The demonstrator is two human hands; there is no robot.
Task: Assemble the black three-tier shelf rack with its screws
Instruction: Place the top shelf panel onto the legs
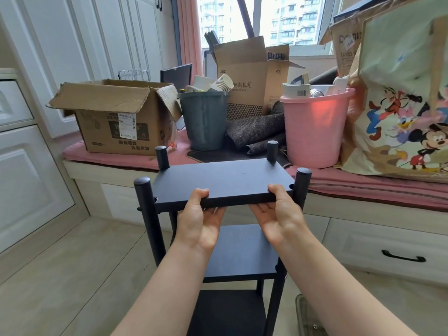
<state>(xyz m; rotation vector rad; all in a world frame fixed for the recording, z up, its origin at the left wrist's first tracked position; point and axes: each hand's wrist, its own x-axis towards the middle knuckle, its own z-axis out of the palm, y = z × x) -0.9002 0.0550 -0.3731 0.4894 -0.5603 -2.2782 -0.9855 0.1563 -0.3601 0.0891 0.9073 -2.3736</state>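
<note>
The black three-tier shelf rack [232, 253] stands upright on the floor in front of me. Its top board [221, 180] sits between round black posts whose tips rise above it. My left hand [200, 220] grips the board's near edge, thumb on top and fingers underneath. My right hand [278, 214] holds the same edge further right in the same way. Below my hands I see the middle board [244, 253] and the bottom board [225, 311]. No loose screws are visible.
Behind the rack runs a window bench with a pink cushion [363, 187], carrying an open cardboard box [116, 117], a dark bin [204, 120], a pink bucket [315, 127] and a cartoon-print bag [402, 105]. White cabinets stand at left; a drawer handle [403, 257] at right.
</note>
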